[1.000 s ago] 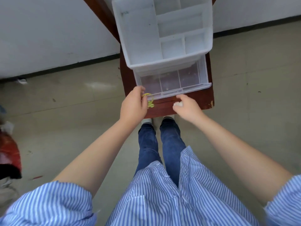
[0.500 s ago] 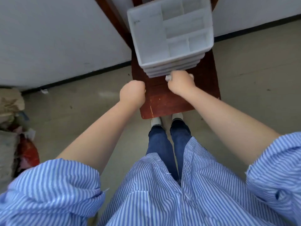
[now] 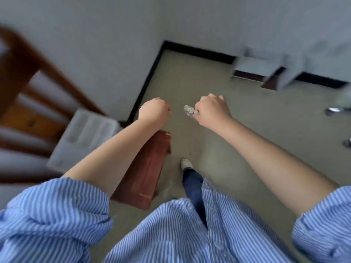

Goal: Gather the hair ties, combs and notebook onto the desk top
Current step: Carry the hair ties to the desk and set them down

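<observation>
I see my right hand [image 3: 210, 111] fisted on a pale hair tie [image 3: 188, 110] — it pokes out thumb-side; left hand [image 3: 154, 112] fisted, contents hidden.

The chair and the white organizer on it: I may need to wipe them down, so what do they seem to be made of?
The chair looks like wood with a reddish-brown glossy varnish; a chipped pale corner suggests a coating over timber. The organizer looks like white, slightly translucent molded plastic with thin divider walls, though motion blur hides its finish.
</observation>
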